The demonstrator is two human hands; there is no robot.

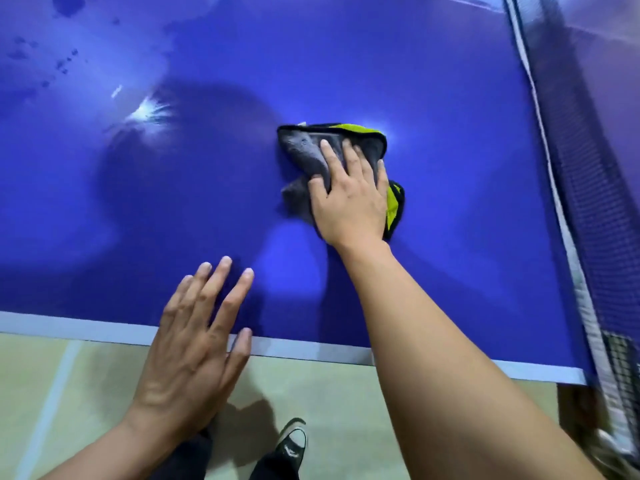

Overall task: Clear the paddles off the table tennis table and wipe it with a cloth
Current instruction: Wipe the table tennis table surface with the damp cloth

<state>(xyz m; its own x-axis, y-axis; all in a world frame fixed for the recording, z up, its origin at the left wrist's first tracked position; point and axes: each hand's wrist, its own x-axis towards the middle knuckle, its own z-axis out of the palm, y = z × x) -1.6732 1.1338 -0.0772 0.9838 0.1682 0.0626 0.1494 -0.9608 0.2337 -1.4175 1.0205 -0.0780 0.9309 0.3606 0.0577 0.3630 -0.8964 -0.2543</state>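
Closest to me, my right forearm (433,341) reaches out across the near edge of the table tennis table (450,98), and beside it my left hand (197,348) is spread wide, fingers straight and apart, holding nothing. That hand lies over the white edge line (86,329), fingertips above the blue top and thumb along the border; whether the palm actually touches the surface I cannot tell. Farther out, my right hand (349,199) lies flat on the microfibre cloth (304,150), fingers straight and a little fanned, pressing it down onto the blue top. Its grey side is up, crumpled into folds, with a yellow-green side and black trim showing at the far edge and by my wrist. It sits well in from the near edge, on the half of the surface toward the net (588,168), which runs along my right. Dark wet-looking blotches (62,60) mark the far left of the top. Below the table edge I can see pale green floor (329,410) and one black sneaker (291,445) with a white toe.
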